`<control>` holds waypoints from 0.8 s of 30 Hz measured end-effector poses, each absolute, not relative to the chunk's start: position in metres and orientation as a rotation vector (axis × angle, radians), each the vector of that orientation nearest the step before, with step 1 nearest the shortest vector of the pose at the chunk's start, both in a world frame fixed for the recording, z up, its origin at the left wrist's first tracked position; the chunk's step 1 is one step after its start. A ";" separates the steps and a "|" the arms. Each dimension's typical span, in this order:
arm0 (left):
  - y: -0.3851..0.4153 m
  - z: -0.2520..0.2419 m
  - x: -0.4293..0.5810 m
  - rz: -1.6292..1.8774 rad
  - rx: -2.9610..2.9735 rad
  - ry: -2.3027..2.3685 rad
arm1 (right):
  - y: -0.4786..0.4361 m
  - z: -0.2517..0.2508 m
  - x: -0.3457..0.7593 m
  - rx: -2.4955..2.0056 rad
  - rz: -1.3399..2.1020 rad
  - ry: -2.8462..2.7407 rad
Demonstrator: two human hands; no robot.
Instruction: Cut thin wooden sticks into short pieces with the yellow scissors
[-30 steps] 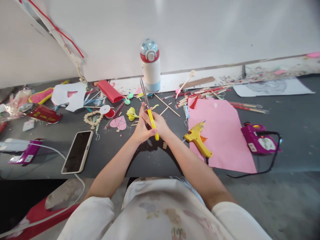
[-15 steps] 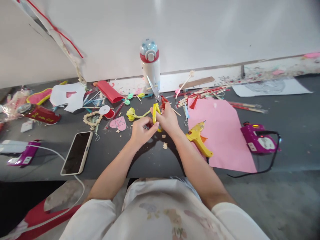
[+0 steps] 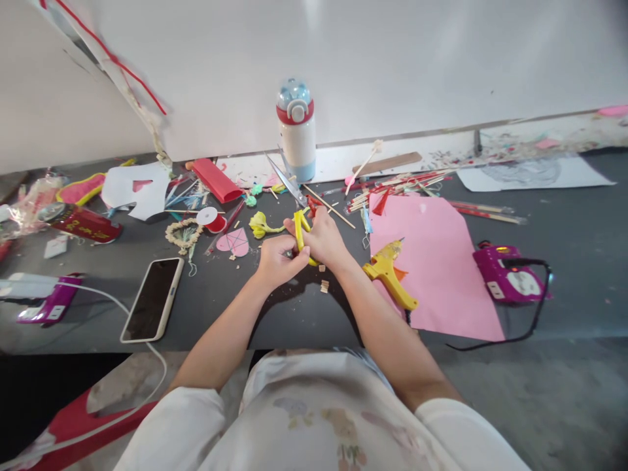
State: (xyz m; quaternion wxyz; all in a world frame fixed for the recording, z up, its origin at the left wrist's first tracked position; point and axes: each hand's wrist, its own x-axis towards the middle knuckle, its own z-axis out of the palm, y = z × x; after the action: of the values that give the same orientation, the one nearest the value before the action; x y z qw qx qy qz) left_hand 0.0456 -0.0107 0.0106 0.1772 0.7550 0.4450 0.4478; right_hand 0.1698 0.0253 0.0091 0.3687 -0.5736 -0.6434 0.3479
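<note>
Close together above the dark table, my two hands meet around a looped yellow strip (image 3: pixel 299 230). Its material is not clear. My left hand (image 3: pixel 279 261) pinches the strip between thumb and fingers. My right hand (image 3: pixel 326 239) is closed on the red handles of a pair of scissors (image 3: pixel 290 186) and also touches the strip. The blades are parted and point away, up and to the left. A yellow flower-like piece (image 3: pixel 261 225) lies just left of the hands. Small wooden bits (image 3: pixel 324 286) lie below them.
Behind the scissors stands a water bottle (image 3: pixel 297 134). On the right are a yellow glue gun (image 3: pixel 390 271), pink paper (image 3: pixel 441 261) and a purple power strip (image 3: pixel 513 273). Leftward lie a phone (image 3: pixel 152 299), a thread spool (image 3: pixel 210 219), a red can (image 3: pixel 83 224) and craft scraps.
The scissors have swung left, and their blades now stand wider apart. The yellow loop has shifted slightly left and down with my hands.
</note>
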 end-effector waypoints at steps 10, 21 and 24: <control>-0.009 0.007 0.041 1.226 2.030 1.177 | 0.028 0.011 0.176 -1.481 0.993 -1.633; 0.020 0.010 0.007 1.724 1.812 1.538 | 0.016 0.011 0.165 -1.410 1.044 -1.837; 0.020 0.010 0.002 1.727 1.901 1.634 | 0.010 0.012 0.162 -1.381 1.028 -1.899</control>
State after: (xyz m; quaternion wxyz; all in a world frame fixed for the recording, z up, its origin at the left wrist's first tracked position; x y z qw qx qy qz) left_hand 0.0016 0.0195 0.0101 0.0486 0.6238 0.5360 0.5668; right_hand 0.1620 0.0105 0.0118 0.2851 -0.5166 -0.7101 0.3842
